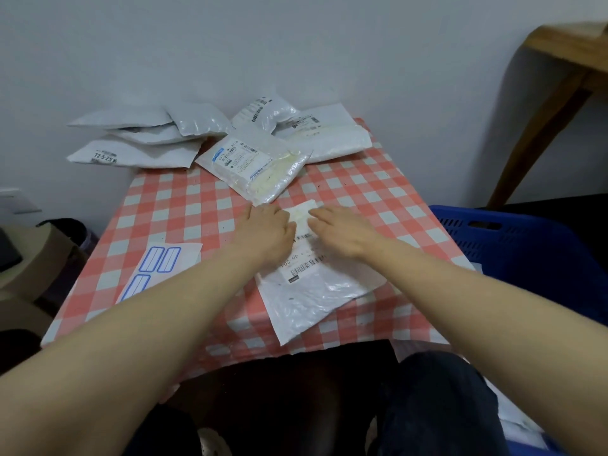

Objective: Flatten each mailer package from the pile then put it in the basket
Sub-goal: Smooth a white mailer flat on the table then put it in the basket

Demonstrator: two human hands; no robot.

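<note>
A white plastic mailer (316, 291) with a barcode label lies flat on the red-and-white checked tablecloth (184, 205), close to the front edge. My left hand (268, 230) and my right hand (342, 230) both press palm-down on its far end, fingers fairly straight, a narrow gap between them. A pile of several grey and white mailers (210, 139) sits at the back of the table against the wall, with one labelled mailer (255, 166) nearest to my hands. The blue plastic basket (513, 245) stands to the right of the table.
A sheet of blue-bordered sticker labels (158, 268) lies on the table's left part. A wooden table leg (543, 126) rises at the back right. Cardboard boxes (36, 264) stand on the floor at the left. My dark-trousered knee (437, 399) is below the table edge.
</note>
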